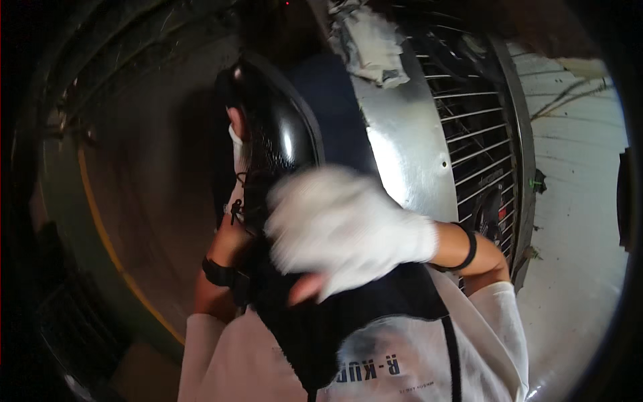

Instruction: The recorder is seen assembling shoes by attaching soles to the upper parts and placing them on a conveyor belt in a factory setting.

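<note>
A glossy black lace-up shoe [271,130] stands up in front of my chest, toe pointing away. My left hand [234,144], in a white covering, grips the shoe on its left side and is mostly hidden behind it. A black band sits on that wrist. My right hand [345,228] is wrapped in a white cloth and is blurred by motion. It lies against the near right part of the shoe, with one bare fingertip showing below the cloth. A black apron [321,328] covers my white shirt.
A shiny metal panel [402,147] with a round wire fan guard [475,134] stands to the right. A crumpled white rag [372,43] lies on top of it. A yellow stripe [100,221] runs along the dark floor at left. A pale wall [576,174] is at far right.
</note>
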The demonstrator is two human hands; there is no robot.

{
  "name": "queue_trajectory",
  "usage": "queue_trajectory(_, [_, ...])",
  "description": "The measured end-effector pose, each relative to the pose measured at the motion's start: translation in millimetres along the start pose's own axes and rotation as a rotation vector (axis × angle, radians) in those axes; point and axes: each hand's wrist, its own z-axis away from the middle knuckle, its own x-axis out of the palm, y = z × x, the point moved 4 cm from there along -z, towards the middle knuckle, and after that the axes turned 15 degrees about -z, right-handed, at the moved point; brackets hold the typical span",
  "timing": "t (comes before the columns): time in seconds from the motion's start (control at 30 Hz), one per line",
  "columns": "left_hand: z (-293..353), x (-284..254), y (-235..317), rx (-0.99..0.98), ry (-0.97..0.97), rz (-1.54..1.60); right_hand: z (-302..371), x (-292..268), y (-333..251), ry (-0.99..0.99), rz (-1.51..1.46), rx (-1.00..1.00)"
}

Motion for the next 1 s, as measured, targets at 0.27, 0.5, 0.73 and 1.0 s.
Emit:
queue_trajectory(0.27, [14.9, -24.7, -13.4, -0.128, 0.166, 0.215, 84.9, -16.2, 47.6, 0.399, -0.872, 1.003])
queue_trajectory(0.5, [12.7, 41.2, -0.7, -0.206, 0.041, 0.044, 72.1, -40.2, 52.5, 0.566, -0.503, 0.905])
queue_trajectory(0.73, [41.5, 53.3, 29.3, 0.276, 0.500, -0.699, 9.5, -29.9, 40.3, 0.591, -0.212, 0.551])
queue_trajectory(1.0, [14.9, 68.7, 80.9, 0.457, 0.269, -0.850, 51.9, -12.6, 70.1, 0.873, -1.346, 0.803])
